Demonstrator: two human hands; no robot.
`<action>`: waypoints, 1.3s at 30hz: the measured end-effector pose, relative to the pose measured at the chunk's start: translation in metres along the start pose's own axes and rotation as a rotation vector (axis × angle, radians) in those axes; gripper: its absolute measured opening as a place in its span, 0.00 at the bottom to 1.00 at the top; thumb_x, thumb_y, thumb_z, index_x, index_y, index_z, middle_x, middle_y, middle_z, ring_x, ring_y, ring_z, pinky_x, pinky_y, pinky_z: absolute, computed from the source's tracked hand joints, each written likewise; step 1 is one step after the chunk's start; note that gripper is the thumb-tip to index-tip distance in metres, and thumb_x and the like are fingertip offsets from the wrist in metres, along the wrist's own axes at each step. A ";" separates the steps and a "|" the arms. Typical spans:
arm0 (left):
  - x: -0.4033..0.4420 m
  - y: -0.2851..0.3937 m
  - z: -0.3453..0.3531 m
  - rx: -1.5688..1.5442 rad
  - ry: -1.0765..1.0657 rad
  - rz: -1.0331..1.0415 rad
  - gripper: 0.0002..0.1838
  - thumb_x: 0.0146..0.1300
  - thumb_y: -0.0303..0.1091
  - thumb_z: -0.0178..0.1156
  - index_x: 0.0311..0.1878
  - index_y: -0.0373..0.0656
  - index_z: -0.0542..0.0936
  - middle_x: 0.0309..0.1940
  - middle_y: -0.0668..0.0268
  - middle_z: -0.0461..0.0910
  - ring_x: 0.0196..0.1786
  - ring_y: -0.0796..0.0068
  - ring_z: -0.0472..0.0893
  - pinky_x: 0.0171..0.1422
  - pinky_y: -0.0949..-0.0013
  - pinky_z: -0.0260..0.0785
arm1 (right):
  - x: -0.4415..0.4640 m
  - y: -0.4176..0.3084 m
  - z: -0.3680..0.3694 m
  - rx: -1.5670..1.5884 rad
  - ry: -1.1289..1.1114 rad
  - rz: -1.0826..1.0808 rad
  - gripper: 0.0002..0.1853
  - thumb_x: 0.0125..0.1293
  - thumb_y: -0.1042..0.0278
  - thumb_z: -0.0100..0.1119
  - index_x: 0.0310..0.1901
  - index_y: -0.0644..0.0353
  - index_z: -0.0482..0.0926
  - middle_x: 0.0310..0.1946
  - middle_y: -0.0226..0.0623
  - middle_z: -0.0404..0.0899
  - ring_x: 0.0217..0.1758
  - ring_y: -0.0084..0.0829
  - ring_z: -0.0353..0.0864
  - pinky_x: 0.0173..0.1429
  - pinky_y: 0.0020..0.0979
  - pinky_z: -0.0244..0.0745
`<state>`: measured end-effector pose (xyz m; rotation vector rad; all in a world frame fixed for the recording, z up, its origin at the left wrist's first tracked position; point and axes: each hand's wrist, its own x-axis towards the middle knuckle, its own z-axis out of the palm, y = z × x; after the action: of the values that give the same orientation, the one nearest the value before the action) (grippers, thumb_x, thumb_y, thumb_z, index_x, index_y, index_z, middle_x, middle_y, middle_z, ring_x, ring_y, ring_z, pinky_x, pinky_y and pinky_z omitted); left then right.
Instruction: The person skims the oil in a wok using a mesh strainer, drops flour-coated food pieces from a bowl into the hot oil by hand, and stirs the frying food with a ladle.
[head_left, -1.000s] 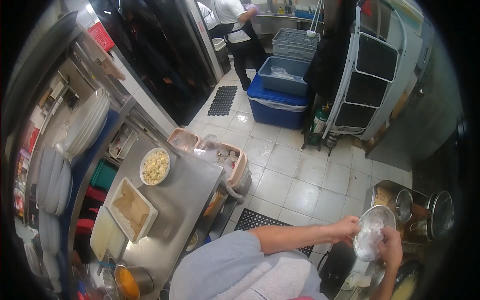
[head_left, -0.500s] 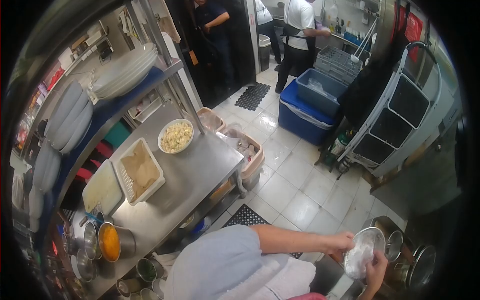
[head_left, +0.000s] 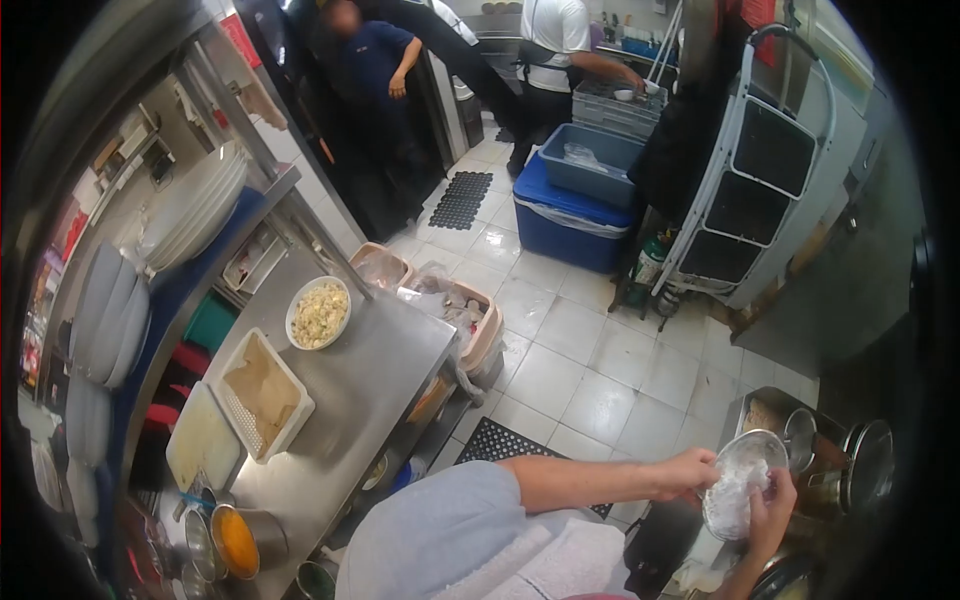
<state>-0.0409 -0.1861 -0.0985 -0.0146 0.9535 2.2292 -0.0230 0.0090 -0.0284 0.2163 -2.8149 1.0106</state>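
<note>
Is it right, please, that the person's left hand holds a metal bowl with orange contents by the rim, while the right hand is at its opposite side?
Not quite: the head view shows white contents, not orange. The left hand does hold the metal bowl by its rim, with the right hand at its opposite side.

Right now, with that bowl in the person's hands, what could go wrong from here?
The bowl looks tilted between the left hand and right hand, so its white contents might spill. Metal cookware sits close on the right, so a careless swing could knock it. The tiled floor looks shiny; if wet, it could be slippery underfoot.
</note>
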 end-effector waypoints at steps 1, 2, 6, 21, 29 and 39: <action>0.000 0.000 0.003 0.001 -0.002 -0.006 0.07 0.52 0.27 0.56 0.29 0.46 0.67 0.23 0.71 0.72 0.26 0.76 0.77 0.30 0.65 0.76 | -0.002 0.005 -0.003 -0.028 -0.017 0.003 0.16 0.46 0.79 0.61 0.40 0.66 0.73 0.33 0.37 0.71 0.32 0.30 0.68 0.38 0.29 0.66; 0.000 0.000 0.004 0.012 -0.020 -0.011 0.07 0.52 0.28 0.56 0.29 0.46 0.67 0.23 0.71 0.72 0.26 0.77 0.77 0.30 0.65 0.77 | -0.004 0.009 -0.005 -0.056 -0.031 0.004 0.16 0.46 0.80 0.61 0.40 0.66 0.74 0.33 0.38 0.72 0.32 0.32 0.69 0.38 0.30 0.66; 0.006 -0.006 0.005 0.023 -0.089 -0.035 0.07 0.52 0.28 0.56 0.29 0.46 0.67 0.24 0.71 0.72 0.27 0.77 0.77 0.31 0.64 0.77 | -0.018 0.015 -0.013 -0.088 0.039 0.043 0.18 0.46 0.80 0.61 0.42 0.65 0.74 0.36 0.38 0.71 0.34 0.30 0.69 0.39 0.29 0.66; 0.021 -0.028 0.010 0.031 -0.117 -0.075 0.08 0.54 0.30 0.56 0.38 0.43 0.73 0.30 0.69 0.76 0.34 0.76 0.79 0.36 0.62 0.77 | -0.039 0.026 -0.018 -0.050 0.119 0.155 0.21 0.45 0.79 0.64 0.45 0.64 0.74 0.40 0.36 0.71 0.37 0.28 0.69 0.43 0.28 0.67; 0.027 -0.034 0.020 0.039 -0.132 -0.075 0.05 0.55 0.30 0.55 0.35 0.44 0.73 0.29 0.70 0.75 0.32 0.78 0.77 0.35 0.64 0.76 | -0.032 0.038 -0.044 0.129 0.080 0.131 0.13 0.48 0.80 0.61 0.38 0.63 0.74 0.35 0.31 0.71 0.35 0.23 0.70 0.42 0.25 0.67; 0.035 -0.045 0.067 0.077 -0.223 -0.125 0.03 0.54 0.29 0.54 0.30 0.45 0.69 0.24 0.73 0.67 0.31 0.81 0.72 0.33 0.63 0.78 | -0.083 0.090 -0.209 0.096 0.367 0.105 0.08 0.61 0.74 0.54 0.41 0.64 0.71 0.35 0.29 0.68 0.40 0.21 0.68 0.45 0.23 0.64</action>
<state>-0.0228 -0.1007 -0.0876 0.2001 0.8897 2.0297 0.0596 0.2188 0.0602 -0.1004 -2.4706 1.0816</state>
